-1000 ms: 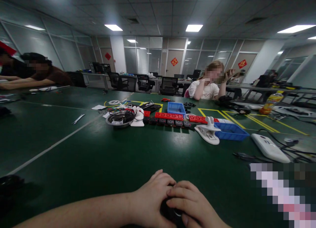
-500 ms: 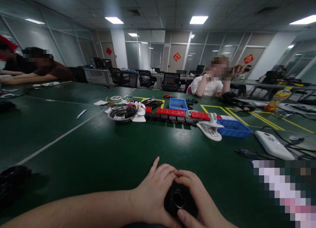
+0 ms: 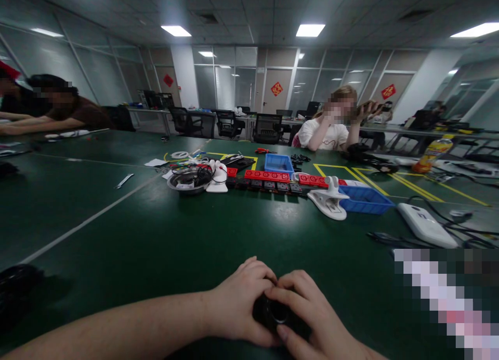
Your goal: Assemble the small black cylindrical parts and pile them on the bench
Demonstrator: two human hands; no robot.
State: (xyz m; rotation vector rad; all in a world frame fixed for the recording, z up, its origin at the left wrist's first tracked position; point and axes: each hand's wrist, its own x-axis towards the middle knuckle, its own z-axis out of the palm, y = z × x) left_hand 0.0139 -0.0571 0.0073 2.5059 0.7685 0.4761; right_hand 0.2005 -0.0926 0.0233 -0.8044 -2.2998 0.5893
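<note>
Between my two hands, near the front of the green table, is a black object with a round, glossy ring on its upper face. My left hand wraps around its left side, fingers curled over the far edge. From the right, my right hand grips it, with the thumb by the ring and the fingers bent over the top. Both hands' fingertips nearly meet at the far end. Much of the object is covered by the hands, so its exact kind cannot be made out.
Ahead lie a metal bowl of cables, red power sockets, a white clip stand and blue trays. A wrench lies left; a white device and bottle stand right. A person sits opposite.
My left index finger, raised before, now curls down with the others. The black object is tilted differently, and its ring shows less. The view has shifted slightly.
</note>
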